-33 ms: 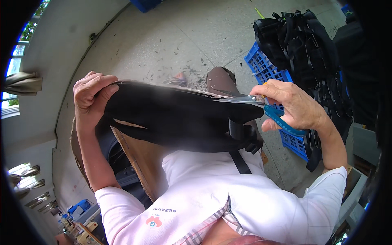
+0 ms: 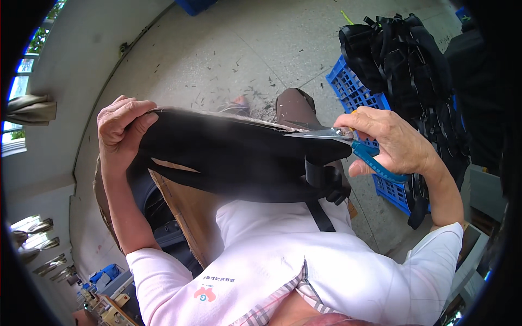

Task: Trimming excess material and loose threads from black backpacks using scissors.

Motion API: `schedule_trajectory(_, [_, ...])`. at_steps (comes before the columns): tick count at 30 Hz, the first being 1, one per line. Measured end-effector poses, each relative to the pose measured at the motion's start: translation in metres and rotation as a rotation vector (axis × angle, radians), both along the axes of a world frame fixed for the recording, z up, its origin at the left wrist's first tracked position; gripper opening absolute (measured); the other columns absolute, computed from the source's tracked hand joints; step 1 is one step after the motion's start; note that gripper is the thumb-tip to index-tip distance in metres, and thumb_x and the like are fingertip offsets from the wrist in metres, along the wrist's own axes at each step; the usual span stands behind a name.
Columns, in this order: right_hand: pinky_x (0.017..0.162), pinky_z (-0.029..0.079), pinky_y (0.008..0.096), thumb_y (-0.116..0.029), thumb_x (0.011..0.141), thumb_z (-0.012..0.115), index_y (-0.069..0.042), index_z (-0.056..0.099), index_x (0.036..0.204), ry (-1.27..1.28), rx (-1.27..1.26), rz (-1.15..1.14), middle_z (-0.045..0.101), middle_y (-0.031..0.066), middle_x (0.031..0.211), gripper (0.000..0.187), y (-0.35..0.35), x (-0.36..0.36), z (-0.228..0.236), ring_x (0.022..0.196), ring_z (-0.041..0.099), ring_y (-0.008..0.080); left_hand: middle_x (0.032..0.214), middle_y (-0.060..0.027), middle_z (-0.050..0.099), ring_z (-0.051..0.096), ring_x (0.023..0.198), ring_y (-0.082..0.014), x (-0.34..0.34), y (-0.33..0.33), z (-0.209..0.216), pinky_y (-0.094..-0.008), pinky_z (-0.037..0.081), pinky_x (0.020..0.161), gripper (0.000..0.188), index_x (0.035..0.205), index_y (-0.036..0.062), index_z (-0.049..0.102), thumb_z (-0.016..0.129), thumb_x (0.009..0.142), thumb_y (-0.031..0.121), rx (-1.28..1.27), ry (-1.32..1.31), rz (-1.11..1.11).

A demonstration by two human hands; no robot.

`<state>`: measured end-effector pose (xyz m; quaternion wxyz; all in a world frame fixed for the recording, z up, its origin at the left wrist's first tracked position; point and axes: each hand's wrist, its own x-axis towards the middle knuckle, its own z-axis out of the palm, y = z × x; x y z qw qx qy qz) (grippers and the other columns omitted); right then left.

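Black fabric point(image 2: 234, 155) is held above a grey floor point(image 2: 206, 49) littered with scraps point(image 2: 266, 112).

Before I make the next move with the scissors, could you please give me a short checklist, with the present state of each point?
1. Left hand grips the black fabric piece: ok, at its upper left corner.
2. Right hand holds the blue-handled scissors: ok.
3. Left hand away from the blades: ok, they are near opposite ends of the piece.
4. Black strap away from the blades: ok, it lies lower, over the white shirt.
5. Fabric between the blades: cannot tell from this view.
6. Floor free of scraps: not ok, dark scraps lie there.
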<state>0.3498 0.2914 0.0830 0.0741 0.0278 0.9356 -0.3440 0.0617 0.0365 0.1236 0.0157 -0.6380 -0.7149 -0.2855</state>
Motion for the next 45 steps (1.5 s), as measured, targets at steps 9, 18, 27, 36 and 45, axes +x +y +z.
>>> schedule_trajectory(9, [0.055,0.044,0.0303,-0.051,0.062,0.072,-0.005,0.058,0.093,0.007,-0.012,0.024,0.056,0.0066,0.065,0.058,-0.017,-0.002,0.015,0.059,0.055,0.0194,0.06,-0.0079,0.055,0.048,0.053,-0.0176,0.005,-0.017,-0.002,-0.0265,0.038,0.053,0.012,0.074,-0.0011,0.06,0.067,0.065,0.001,-0.008,-0.071,0.094])
schedule_trajectory(18, [0.052,0.042,0.0299,-0.043,0.063,0.073,-0.006,0.055,0.092,0.042,0.031,0.045,0.054,0.0054,0.063,0.05,-0.024,-0.002,0.02,0.056,0.054,0.0187,0.06,-0.0077,0.055,0.049,0.053,-0.0171,0.003,-0.024,-0.003,-0.0257,0.037,0.052,0.011,0.074,-0.0009,0.06,0.067,0.066,0.002,-0.023,-0.11,0.109])
schedule_trajectory(27, [0.056,0.043,0.0329,-0.045,0.062,0.073,-0.006,0.053,0.094,0.211,0.147,0.065,0.05,0.0068,0.064,0.054,-0.033,-0.025,0.015,0.06,0.054,0.0216,0.06,-0.0078,0.055,0.051,0.054,-0.0169,0.008,-0.024,0.0,-0.0258,0.039,0.054,0.01,0.074,0.0001,0.06,0.067,0.068,0.005,-0.032,-0.131,0.111])
schedule_trajectory(36, [0.049,0.042,0.0306,-0.048,0.068,0.067,-0.005,0.052,0.088,0.196,0.1,0.084,0.046,0.005,0.055,0.049,-0.04,-0.026,0.007,0.051,0.052,0.0194,0.06,-0.0074,0.054,0.053,0.055,-0.0177,0.004,-0.029,-0.004,-0.0256,0.04,0.055,0.009,0.075,0.0003,0.06,0.066,0.068,0.003,-0.046,-0.181,0.131])
schedule_trajectory(45, [0.056,0.046,0.0321,-0.05,0.063,0.071,-0.005,0.054,0.097,0.287,0.258,0.096,0.052,0.0104,0.07,0.06,-0.048,-0.049,0.021,0.065,0.056,0.0231,0.061,-0.0072,0.055,0.053,0.057,-0.0169,0.004,-0.029,-0.001,-0.0256,0.041,0.056,0.006,0.073,0.0003,0.06,0.063,0.068,0.0,-0.047,-0.219,0.094])
